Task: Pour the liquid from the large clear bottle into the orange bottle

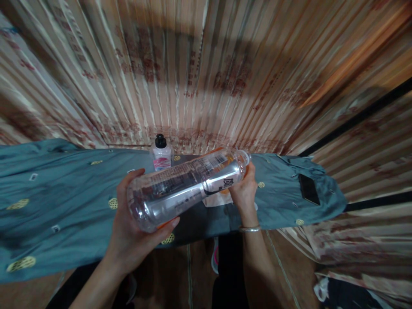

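Observation:
A clear plastic bottle [186, 189] with dark printing on its label is held slantwise above the cloth, its neck up and to the right. My left hand [135, 234] wraps round the bottle's base, thumb along its lower side. At the neck end, my right hand [244, 189] is closed round the bottle, its fingers partly hidden behind it. The mouth shows a pale rim; whether a cap is on I cannot tell. Behind the bottle stands a smaller clear bottle [162, 161] with a black top and a pink label. A white and orange packet [217, 200] lies partly hidden beneath.
A teal cloth [58, 184] with yellow pineapple prints covers the surface. On its right side lies a dark phone [309, 189]. Patterned curtains [193, 86] hang close behind, and a black bar [360, 120] runs along the right. Dark fabric [349, 294] lies on the floor at lower right.

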### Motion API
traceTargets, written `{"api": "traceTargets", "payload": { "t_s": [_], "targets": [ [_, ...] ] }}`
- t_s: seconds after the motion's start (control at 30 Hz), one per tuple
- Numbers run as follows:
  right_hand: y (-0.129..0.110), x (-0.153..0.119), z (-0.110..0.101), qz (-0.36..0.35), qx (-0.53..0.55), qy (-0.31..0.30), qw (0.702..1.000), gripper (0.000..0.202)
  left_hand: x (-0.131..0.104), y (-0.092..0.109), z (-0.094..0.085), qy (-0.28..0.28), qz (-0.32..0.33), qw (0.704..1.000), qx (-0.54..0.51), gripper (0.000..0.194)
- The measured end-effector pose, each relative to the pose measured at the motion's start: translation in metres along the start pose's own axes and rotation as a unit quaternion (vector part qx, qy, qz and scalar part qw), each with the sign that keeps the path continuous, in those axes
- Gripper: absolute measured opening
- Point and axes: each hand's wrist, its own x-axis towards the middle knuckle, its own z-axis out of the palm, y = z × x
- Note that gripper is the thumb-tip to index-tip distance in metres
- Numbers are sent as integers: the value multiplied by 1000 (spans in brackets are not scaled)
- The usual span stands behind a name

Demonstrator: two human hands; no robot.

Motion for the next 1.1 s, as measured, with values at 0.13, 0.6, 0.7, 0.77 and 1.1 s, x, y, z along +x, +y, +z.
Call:
{"api": "traceTargets", "payload": {
  "t_s": [0.13,0.6,0.7,0.77,1.1],
  "targets": [
    [-2,0,-1,7,2,-10,1000,70,0,0,0,-1,1,1000,1,92],
    [-1,0,-1,2,7,-7,1000,68,0,0,-1,1,-13,1000,-2,94],
    [-2,0,-1,-1,10,-7,1000,66,0,2,0,-1,-24,1000,-10,93],
    [-2,0,-1,4,8,-10,1000,67,0,4,0,-1,-30,999,-18,91],
    [-1,0,-1,-5,-4,-14,1000,68,0,5,0,-6,-33,999,-14,90]
  ]
}}
